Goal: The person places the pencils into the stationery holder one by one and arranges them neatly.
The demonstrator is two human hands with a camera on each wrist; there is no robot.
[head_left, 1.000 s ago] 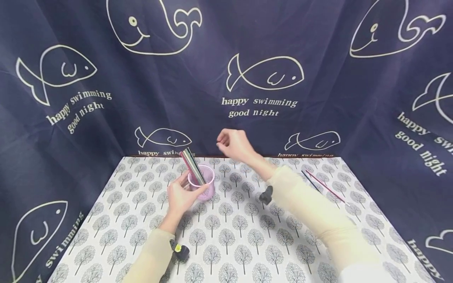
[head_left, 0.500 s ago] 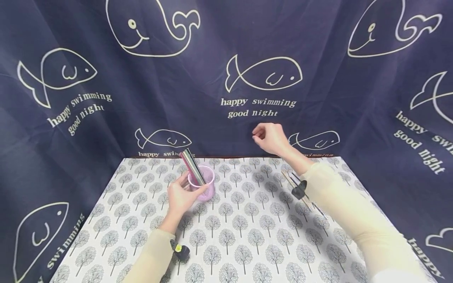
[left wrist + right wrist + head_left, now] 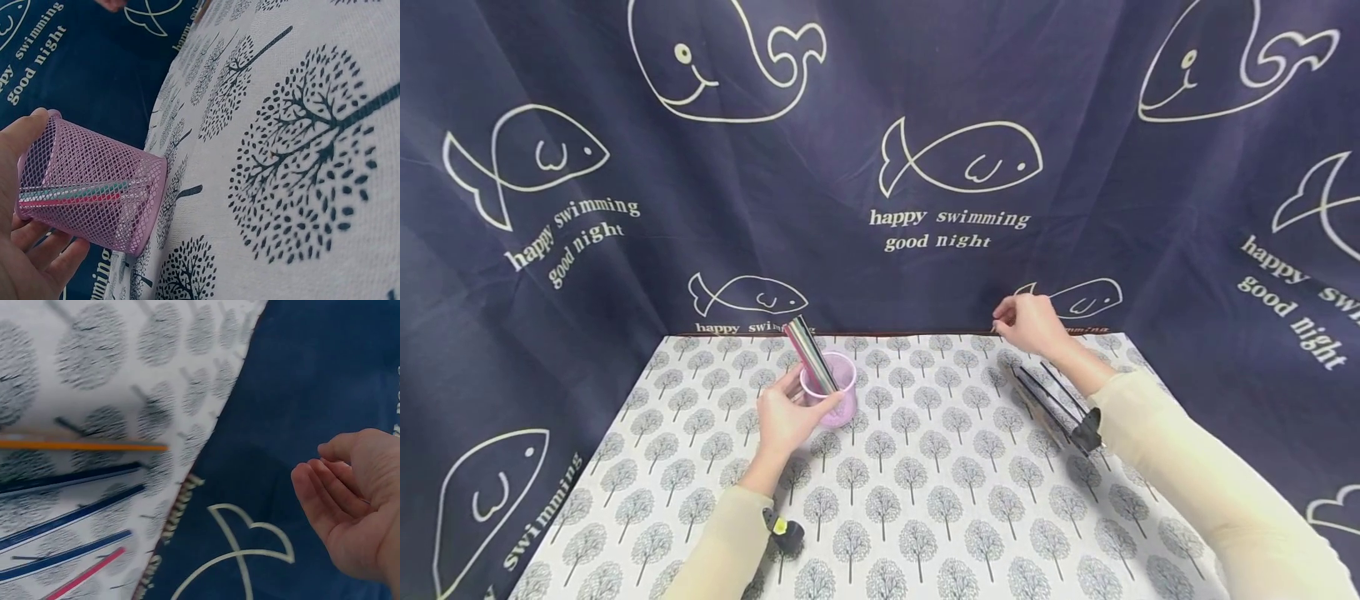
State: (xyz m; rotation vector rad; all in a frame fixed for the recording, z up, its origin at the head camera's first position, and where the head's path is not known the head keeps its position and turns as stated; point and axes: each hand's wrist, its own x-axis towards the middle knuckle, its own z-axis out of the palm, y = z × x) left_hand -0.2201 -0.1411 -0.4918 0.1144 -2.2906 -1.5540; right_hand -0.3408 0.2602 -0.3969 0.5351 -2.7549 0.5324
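Note:
My left hand (image 3: pixel 782 417) grips a pink mesh pen cup (image 3: pixel 844 410) by its left side, thumb along the near rim. Several pencils (image 3: pixel 811 354) stand bunched in the cup, leaning left with their ends above the rim. Through the mesh in the left wrist view, green and red pencils show, and the cup's base is at the tablecloth. My right hand (image 3: pixel 1033 325) hovers over the table's far right, fingers loosely curled and nothing seen in them. Below it lie an orange pencil (image 3: pixel 87 445), several dark blue pencils (image 3: pixel 72 515) and a pink-red pencil (image 3: pixel 87 572).
The table wears a white cloth (image 3: pixel 917 500) printed with grey trees. Close behind its far edge hangs a dark blue curtain (image 3: pixel 842 183) with whale and fish drawings. Each sleeve carries a small black wrist camera (image 3: pixel 787 535).
My right hand has moved right, away from the cup, and lowered a little toward the pencils at the far right. The left hand and cup have stayed in place.

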